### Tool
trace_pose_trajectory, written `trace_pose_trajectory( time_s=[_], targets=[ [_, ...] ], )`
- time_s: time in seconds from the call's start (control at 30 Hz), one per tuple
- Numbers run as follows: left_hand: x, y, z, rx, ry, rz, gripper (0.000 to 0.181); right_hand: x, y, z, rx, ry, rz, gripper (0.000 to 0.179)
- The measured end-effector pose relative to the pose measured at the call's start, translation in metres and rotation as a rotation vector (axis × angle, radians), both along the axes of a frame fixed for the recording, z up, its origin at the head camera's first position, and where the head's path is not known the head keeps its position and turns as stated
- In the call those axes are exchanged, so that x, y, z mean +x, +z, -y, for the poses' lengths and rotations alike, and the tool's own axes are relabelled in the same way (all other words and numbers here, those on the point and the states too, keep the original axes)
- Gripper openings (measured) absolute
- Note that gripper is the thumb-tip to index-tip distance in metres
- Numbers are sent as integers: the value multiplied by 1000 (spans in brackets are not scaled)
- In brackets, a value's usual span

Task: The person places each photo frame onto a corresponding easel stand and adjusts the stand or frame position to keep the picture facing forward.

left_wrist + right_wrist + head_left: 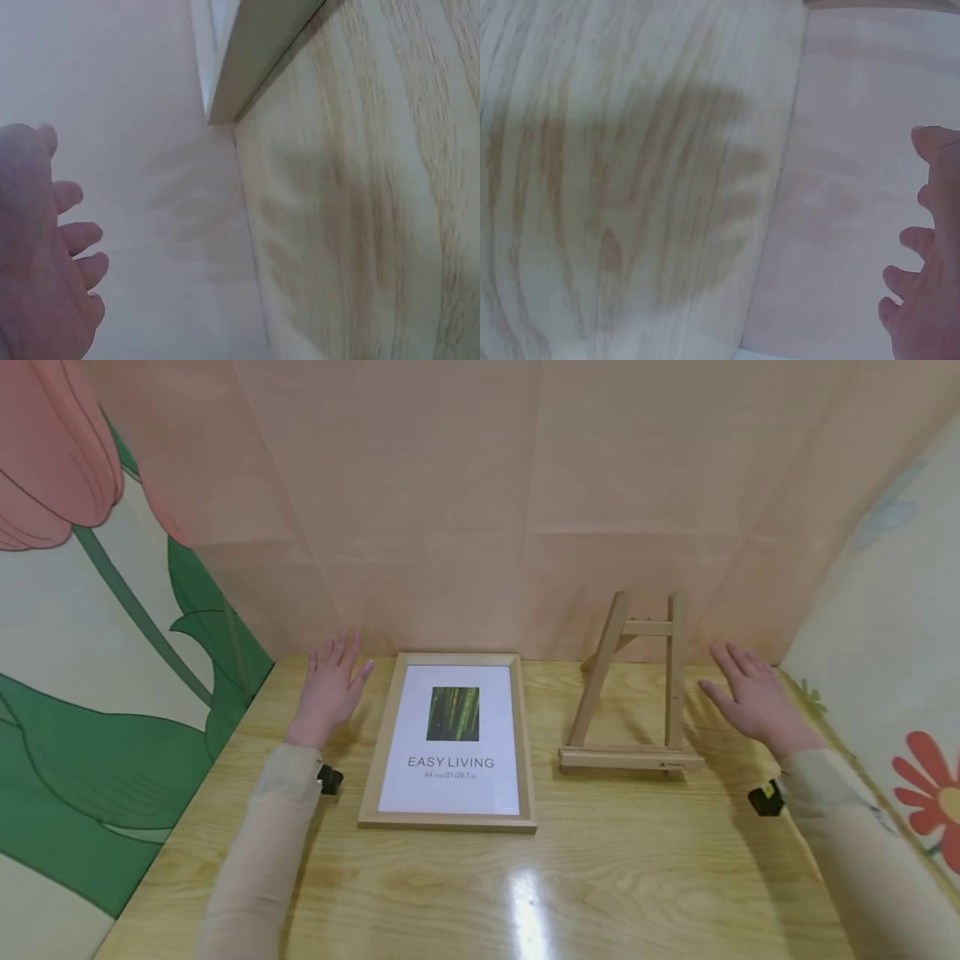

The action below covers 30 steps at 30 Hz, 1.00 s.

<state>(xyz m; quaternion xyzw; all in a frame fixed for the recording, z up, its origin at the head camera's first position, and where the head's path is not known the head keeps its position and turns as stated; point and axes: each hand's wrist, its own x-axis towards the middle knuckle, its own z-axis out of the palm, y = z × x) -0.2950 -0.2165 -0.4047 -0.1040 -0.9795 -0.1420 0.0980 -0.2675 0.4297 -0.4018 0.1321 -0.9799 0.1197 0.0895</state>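
Note:
A light wood picture frame [459, 822] lies flat on the table, its white insert printed "EASY LIVING" around a small green forest picture. To its left is my left hand [327, 689], fingers spread and holding nothing. In the left wrist view the frame's corner [255, 60] shows beyond that hand [45, 255]. A small wooden easel [632, 758] stands upright to the right of the frame, near the back wall. My right hand [757, 697] is just right of the easel, fingers extended, with nothing in it. The right wrist view shows the same hand [934, 255] over its own shadow.
The wood-grain table [630, 877] meets a pink sheet [420, 510] hung along its back edge. Flower-printed panels [127, 710] flank it, with a red flower [937, 797] on the right one. Each wrist carries a small black camera [767, 798].

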Motion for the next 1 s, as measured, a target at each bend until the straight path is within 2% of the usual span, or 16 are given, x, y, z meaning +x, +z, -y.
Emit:
trace_pose_trajectory(
  time_s=[0.2,0.4,0.7,0.83,1.0],
  targets=[
    [3,6,-2,90,-14,2,64,2,9,5,-153,28,-18,68],
    [7,10,-3,255,-48,18,66,5,21,10,-316,37,16,68],
    [11,18,-4,539,-83,65,66,11,37,14,-608,-58,117,63],
    [14,23,-4,662,-96,87,65,20,47,17,-848,-52,208,62],
    [19,29,-6,792,-119,104,62,29,55,23,-1174,46,289,59]
  ],
)
